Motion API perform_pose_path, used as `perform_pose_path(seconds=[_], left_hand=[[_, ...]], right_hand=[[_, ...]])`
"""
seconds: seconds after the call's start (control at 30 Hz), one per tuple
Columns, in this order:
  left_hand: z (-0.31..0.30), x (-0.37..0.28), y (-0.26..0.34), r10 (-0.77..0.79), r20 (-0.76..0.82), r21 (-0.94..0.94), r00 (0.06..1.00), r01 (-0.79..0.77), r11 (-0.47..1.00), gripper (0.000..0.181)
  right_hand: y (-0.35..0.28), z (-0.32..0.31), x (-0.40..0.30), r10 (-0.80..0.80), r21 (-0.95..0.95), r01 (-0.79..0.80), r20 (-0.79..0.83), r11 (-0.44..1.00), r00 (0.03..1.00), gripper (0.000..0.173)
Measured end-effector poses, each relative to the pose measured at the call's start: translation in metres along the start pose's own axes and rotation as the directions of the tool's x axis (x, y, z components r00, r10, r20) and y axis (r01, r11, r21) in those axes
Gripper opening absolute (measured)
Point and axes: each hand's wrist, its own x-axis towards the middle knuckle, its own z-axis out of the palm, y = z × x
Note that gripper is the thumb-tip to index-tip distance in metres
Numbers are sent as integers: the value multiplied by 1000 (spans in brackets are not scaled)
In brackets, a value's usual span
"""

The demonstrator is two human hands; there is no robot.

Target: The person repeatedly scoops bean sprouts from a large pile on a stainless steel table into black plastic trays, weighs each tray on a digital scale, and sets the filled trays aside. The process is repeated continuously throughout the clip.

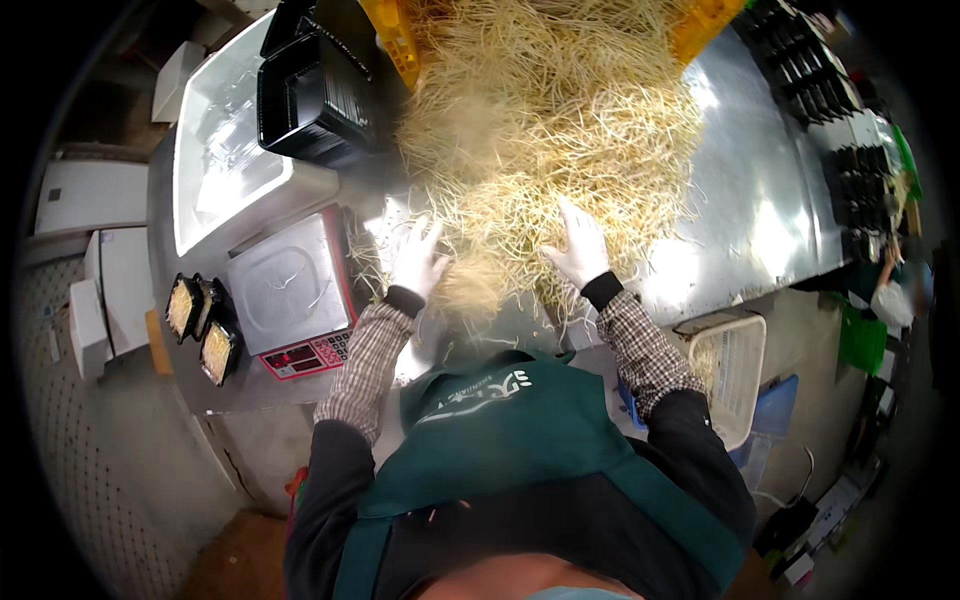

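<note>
A large pile of bean sprouts (555,142) spills toward me across the steel table (757,187). My left hand (416,259), in a white glove, is beside a few stray sprouts at the pile's near left edge; its fingers are apart and it holds nothing. My right hand (583,244), gloved the same way, rests at the near edge of the pile with thumb and fingers spread, touching sprouts. Between the hands lies a small clump of sprouts (472,286). Left of my left hand stands a digital scale (281,289), with a few loose strands on its metal pan.
Several packed black trays of sprouts (217,351) sit left of the scale. Behind it are a white bin (315,180) and stacked black trays (319,97). A yellow crate (394,37) borders the pile. A pale basket (754,375) stands below right. Another person (892,300) is far right.
</note>
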Motion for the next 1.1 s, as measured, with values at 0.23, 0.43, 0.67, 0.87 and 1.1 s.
perform_pose_path(seconds=[0.23,0.43,0.67,0.87,1.1], left_hand=[[2,152,5,176,-185,388,967,-93,917,61],[3,217,-11,-8,-62,919,998,60,389,54],[-24,237,-5,92,-8,489,996,-76,869,57],[-68,220,17,118,210,312,971,-181,933,38],[-192,154,104,31,205,276,978,-88,957,67]], right_hand=[[-53,33,137,-302,-96,302,16,948,953,95],[-1,55,190,-158,-373,130,-44,919,987,98],[7,47,202,-276,-346,226,-103,911,956,65],[15,61,209,-268,-401,184,-164,898,949,62],[-12,-30,196,-402,-325,312,-265,893,876,58]])
